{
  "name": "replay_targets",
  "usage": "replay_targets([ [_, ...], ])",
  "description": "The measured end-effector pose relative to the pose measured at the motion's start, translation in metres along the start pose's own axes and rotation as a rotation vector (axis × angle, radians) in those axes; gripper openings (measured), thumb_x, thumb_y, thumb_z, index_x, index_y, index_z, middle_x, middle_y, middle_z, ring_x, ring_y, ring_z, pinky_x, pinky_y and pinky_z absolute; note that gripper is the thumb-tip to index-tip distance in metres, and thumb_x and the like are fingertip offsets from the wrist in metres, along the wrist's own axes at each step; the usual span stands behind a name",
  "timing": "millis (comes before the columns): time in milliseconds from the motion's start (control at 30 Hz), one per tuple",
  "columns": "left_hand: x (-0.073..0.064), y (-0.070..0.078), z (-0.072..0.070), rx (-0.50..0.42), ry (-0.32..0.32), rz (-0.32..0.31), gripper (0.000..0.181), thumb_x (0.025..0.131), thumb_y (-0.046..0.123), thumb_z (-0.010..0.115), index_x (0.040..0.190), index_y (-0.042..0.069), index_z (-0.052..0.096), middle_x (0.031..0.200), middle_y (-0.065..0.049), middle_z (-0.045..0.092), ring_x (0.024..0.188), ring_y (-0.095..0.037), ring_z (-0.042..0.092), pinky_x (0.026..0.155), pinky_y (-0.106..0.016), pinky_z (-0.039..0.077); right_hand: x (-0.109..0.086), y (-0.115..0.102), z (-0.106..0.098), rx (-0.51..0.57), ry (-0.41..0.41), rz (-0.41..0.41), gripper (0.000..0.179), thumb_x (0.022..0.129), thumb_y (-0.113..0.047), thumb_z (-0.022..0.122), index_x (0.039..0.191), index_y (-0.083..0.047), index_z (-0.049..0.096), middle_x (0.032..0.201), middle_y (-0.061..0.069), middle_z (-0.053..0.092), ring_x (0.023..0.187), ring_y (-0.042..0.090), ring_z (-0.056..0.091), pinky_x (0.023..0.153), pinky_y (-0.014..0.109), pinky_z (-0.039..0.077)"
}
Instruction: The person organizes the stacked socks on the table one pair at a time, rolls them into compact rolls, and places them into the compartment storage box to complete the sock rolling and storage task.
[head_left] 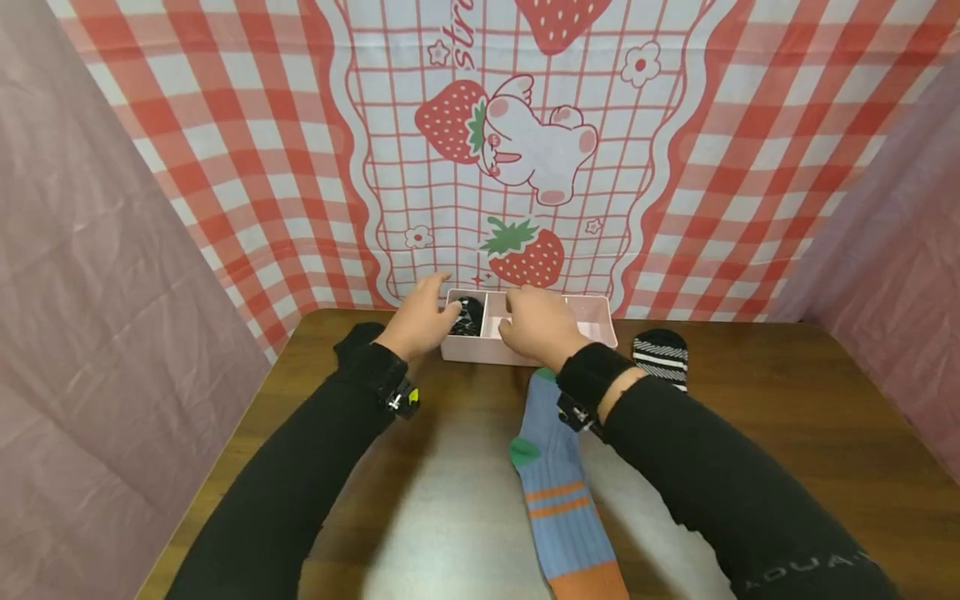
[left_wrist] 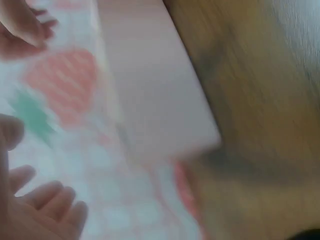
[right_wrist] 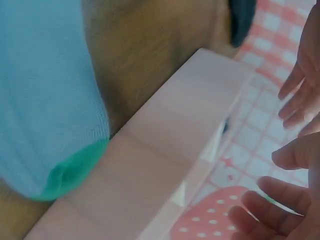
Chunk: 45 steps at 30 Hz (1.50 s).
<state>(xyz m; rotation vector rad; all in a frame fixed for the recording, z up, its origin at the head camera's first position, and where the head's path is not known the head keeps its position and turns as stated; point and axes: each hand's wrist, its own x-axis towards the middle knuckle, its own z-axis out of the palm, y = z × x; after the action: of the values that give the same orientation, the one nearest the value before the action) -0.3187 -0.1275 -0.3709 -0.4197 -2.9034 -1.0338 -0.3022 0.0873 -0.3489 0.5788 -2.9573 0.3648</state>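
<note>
A pink divided box [head_left: 487,352] stands at the back of the table. Its left compartment holds a black sock with a pale pattern [head_left: 470,317]. My left hand [head_left: 418,323] is by the box's left end, thumb close to that sock; in the left wrist view its fingers [left_wrist: 55,200] are loosely spread with nothing in them. Over the middle of the box hovers my right hand [head_left: 546,327], hiding part of its compartments. The right wrist view shows that hand's relaxed fingers [right_wrist: 272,207] holding nothing. Below my right hand lies a long blue sock [head_left: 558,492] with green heel and toe and orange bands.
Right of the box is a black-and-white striped sock [head_left: 662,354], partly behind my right forearm. A black sock [head_left: 358,335] lies left of the box, beside my left wrist. A red-and-white checked cloth [head_left: 285,150] hangs behind the wooden table [head_left: 780,417].
</note>
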Motion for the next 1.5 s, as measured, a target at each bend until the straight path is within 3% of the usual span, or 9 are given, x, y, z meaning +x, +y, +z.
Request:
replay_targets([
  [167, -0.047, 0.035, 0.001, 0.02, -0.068, 0.169, 0.067, 0.106, 0.032, 0.056, 0.161, 0.007, 0.028, 0.163, -0.014, 0.028, 0.147, -0.029, 0.035, 0.116, -0.047, 0.035, -0.038, 0.005, -0.017, 0.188, -0.044, -0.079, 0.021, 0.095, -0.024, 0.066, 0.103, -0.005, 0.07, 0.098, 0.009, 0.07, 0.086, 0.026, 0.065, 0.079, 0.046, 0.054],
  [333, -0.102, 0.064, 0.025, 0.031, -0.131, 0.36, 0.055, 0.103, 0.028, 0.062, 0.151, 0.007, 0.045, 0.157, -0.012, 0.041, 0.144, -0.026, 0.04, 0.116, -0.043, 0.035, -0.081, 0.014, -0.012, 0.376, -0.086, -0.175, 0.015, 0.096, -0.02, 0.068, 0.104, -0.008, 0.07, 0.096, 0.002, 0.068, 0.089, 0.023, 0.065, 0.08, 0.043, 0.054],
  [500, -0.147, 0.082, 0.051, 0.103, -0.215, 0.552, 0.048, 0.102, 0.029, 0.064, 0.146, 0.011, 0.053, 0.146, -0.005, 0.054, 0.138, -0.02, 0.048, 0.116, -0.041, 0.035, -0.115, 0.021, 0.005, 0.303, -0.155, -0.206, 0.027, 0.093, -0.016, 0.072, 0.118, -0.006, 0.07, 0.115, 0.009, 0.069, 0.108, 0.03, 0.065, 0.091, 0.048, 0.053],
  [700, -0.182, 0.085, 0.073, 0.259, -0.329, 0.648, 0.046, 0.102, 0.034, 0.064, 0.143, 0.014, 0.059, 0.156, -0.005, 0.046, 0.145, -0.02, 0.04, 0.117, -0.039, 0.034, -0.139, 0.03, 0.024, 0.22, -0.253, -0.187, 0.046, 0.092, -0.018, 0.077, 0.133, 0.0, 0.064, 0.134, 0.016, 0.062, 0.127, 0.037, 0.057, 0.104, 0.054, 0.046],
  [833, -0.192, 0.085, 0.084, 0.381, -0.377, 0.724, 0.051, 0.099, 0.037, 0.068, 0.145, 0.017, 0.058, 0.161, -0.008, 0.039, 0.149, -0.022, 0.034, 0.117, -0.037, 0.034, -0.146, 0.037, 0.029, 0.233, -0.306, -0.208, 0.052, 0.089, -0.015, 0.079, 0.135, 0.002, 0.062, 0.138, 0.016, 0.06, 0.131, 0.038, 0.054, 0.106, 0.054, 0.044],
  [967, -0.192, 0.087, 0.092, 0.448, -0.387, 0.771, 0.058, 0.097, 0.038, 0.072, 0.148, 0.016, 0.056, 0.159, -0.005, 0.043, 0.148, -0.019, 0.035, 0.117, -0.032, 0.032, -0.148, 0.042, 0.032, 0.221, -0.344, -0.19, 0.063, 0.085, -0.017, 0.081, 0.139, 0.004, 0.059, 0.147, 0.02, 0.053, 0.138, 0.041, 0.046, 0.11, 0.055, 0.041],
  [1167, -0.188, 0.084, 0.1, 0.466, -0.462, 0.795, 0.068, 0.097, 0.043, 0.071, 0.155, 0.014, 0.048, 0.16, -0.001, 0.042, 0.149, -0.016, 0.033, 0.118, -0.026, 0.028, -0.147, 0.047, 0.032, 0.221, -0.413, -0.13, 0.075, 0.079, -0.018, 0.085, 0.144, 0.005, 0.055, 0.156, 0.021, 0.044, 0.144, 0.042, 0.038, 0.113, 0.055, 0.036],
  [1300, -0.188, 0.082, 0.103, 0.497, -0.518, 0.797, 0.06, 0.098, 0.046, 0.069, 0.148, 0.016, 0.056, 0.16, 0.001, 0.042, 0.15, -0.015, 0.031, 0.117, -0.025, 0.029, -0.148, 0.049, 0.029, 0.221, -0.442, -0.121, 0.079, 0.079, -0.021, 0.089, 0.145, 0.004, 0.055, 0.157, 0.02, 0.042, 0.145, 0.042, 0.037, 0.114, 0.056, 0.035],
  [1500, -0.19, 0.082, 0.105, 0.491, -0.536, 0.796, 0.052, 0.098, 0.041, 0.07, 0.142, 0.017, 0.061, 0.157, 0.002, 0.045, 0.148, -0.014, 0.033, 0.115, -0.024, 0.032, -0.148, 0.05, 0.033, 0.221, -0.445, -0.125, 0.081, 0.078, -0.021, 0.091, 0.146, 0.004, 0.054, 0.158, 0.02, 0.042, 0.146, 0.042, 0.035, 0.115, 0.056, 0.033],
])
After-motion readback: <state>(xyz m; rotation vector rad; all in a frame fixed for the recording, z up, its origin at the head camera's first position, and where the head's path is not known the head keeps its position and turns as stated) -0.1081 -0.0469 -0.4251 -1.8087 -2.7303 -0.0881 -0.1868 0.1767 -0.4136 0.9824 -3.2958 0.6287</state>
